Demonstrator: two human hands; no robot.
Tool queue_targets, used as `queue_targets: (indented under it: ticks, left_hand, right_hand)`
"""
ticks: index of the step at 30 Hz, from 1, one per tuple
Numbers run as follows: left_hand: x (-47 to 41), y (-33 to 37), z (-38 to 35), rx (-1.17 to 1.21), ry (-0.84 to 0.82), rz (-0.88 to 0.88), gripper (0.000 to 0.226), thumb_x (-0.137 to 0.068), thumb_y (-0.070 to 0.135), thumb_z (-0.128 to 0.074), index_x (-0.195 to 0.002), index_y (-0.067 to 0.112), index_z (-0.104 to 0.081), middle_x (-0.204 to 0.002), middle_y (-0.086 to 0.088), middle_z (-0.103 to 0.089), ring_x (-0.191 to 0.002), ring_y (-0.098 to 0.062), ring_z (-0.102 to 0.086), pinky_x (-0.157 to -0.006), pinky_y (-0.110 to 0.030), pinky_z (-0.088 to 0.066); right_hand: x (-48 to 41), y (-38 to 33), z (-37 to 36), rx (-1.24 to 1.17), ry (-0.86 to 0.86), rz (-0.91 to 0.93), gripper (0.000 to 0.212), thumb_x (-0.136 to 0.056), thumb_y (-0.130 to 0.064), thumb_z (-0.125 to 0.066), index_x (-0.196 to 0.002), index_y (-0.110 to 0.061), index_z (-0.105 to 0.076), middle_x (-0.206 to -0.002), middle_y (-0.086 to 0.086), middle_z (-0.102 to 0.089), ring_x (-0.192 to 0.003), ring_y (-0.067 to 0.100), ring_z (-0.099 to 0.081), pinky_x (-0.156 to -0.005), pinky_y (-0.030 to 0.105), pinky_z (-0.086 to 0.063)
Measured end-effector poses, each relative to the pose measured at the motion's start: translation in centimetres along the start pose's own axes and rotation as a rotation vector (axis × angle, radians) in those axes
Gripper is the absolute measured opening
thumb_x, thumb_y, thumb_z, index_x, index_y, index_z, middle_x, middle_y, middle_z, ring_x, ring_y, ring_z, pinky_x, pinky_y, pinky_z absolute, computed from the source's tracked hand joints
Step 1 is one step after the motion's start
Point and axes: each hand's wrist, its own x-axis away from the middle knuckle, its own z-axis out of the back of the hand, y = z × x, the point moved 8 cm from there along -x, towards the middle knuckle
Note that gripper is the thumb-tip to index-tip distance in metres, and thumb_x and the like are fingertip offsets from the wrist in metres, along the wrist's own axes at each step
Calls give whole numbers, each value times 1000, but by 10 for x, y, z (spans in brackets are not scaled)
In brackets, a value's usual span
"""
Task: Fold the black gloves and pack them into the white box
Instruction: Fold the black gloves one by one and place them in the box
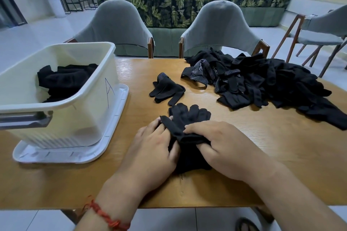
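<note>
The wooden table [253, 165] fills most of the view; its near edge shows, but its left and right ends are cut off. Behind it stand two grey chairs [120, 24], their seats hidden by the tabletop. The white box [84, 118] sits at the left on a flat white lid [114, 137], with its left side out of frame and a blurred grey handle at its near corner. A heap of black gloves [272, 84] lies at the far right of the table, well apart from the box and running off the right edge; some show dotted palms, and how many there are is impossible to count. Dark folded gloves [63, 80] lie inside the box, partly hidden by its near wall. Near the front edge, the left hand [150, 148] and right hand [221, 146] both grasp one glove [189, 116] lying on the table: the right pinches a turned-over fold, and the left grips its left edge. The hands cover its lower part. A loose glove [167, 90] lies just beyond it. A red cord [105, 217] circles the left wrist
</note>
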Motion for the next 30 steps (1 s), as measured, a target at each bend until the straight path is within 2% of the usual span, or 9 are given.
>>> queue_targets:
  ticks: [6,9,12,14,16,19,22,27,30]
  left_hand:
    - [2,-15,1,87,53,153,75,-106,56,-40,-168,29,-8,-174,14,-14,-162,-8,1,-131,-35,-11]
    - [6,-23,10,158,118,255,89,-99,46,-56,-169,23,-6,-171,8,-24,-159,-13,-11,-129,-38,-19]
    - [10,-26,21,262,234,280,94,-89,43,-71,-165,29,-18,-140,10,-51,-136,-15,-42,-114,-42,-42]
    - [12,-25,23,277,244,266,87,-88,42,-76,-160,33,-27,-116,16,-56,-116,-13,-50,-102,-38,-47]
    - [12,-20,24,212,226,221,65,-90,37,-74,-148,39,-43,-107,19,-55,-107,-14,-51,-95,-37,-46]
    - [10,-15,26,106,211,173,31,-94,38,-68,-125,41,-63,-110,19,-55,-108,-12,-48,-94,-32,-42]
    - [9,-16,23,110,191,171,30,-97,38,-65,-127,39,-66,-112,19,-55,-111,-9,-46,-97,-31,-42]
    - [10,-27,23,293,212,211,42,-99,17,-55,-134,39,-63,-119,19,-53,-117,-7,-44,-103,-31,-43]
    - [12,-24,27,380,238,204,30,-105,24,-50,-127,40,-62,-116,22,-57,-115,-6,-49,-99,-32,-44]
  right_hand:
    - [-1,-2,-4,70,-66,30,48,-84,-34,-56,-129,-37,-68,-125,-23,-70,-120,1,-59,-99,28,-51]
    - [0,-2,-6,81,-66,51,46,-85,-41,-61,-130,-38,-67,-125,-25,-69,-121,2,-58,-97,27,-51]
    - [-1,0,-5,56,-47,54,35,-93,-46,-57,-125,-39,-68,-119,-25,-70,-115,1,-61,-93,31,-52]
    - [-3,0,-7,62,-44,55,29,-101,-46,-50,-123,-39,-68,-117,-24,-70,-113,2,-60,-92,33,-53]
    - [-5,-1,-9,104,-39,70,29,-106,-47,-45,-122,-38,-68,-116,-22,-68,-113,3,-59,-92,34,-53]
    - [-5,-2,-9,157,-21,82,31,-109,-47,-44,-122,-35,-69,-119,-20,-67,-114,5,-58,-94,36,-54]
    - [-3,-2,-9,175,-27,90,36,-105,-52,-49,-131,-38,-68,-134,-23,-64,-126,2,-54,-102,33,-52]
    - [2,-2,-5,172,-135,50,81,-84,-93,-40,-148,-46,-57,-154,-31,-46,-141,-9,-36,-114,25,-39]
    - [0,-2,1,103,-81,21,74,-93,-89,-26,-140,-46,-63,-147,-33,-53,-137,-11,-40,-112,25,-40]
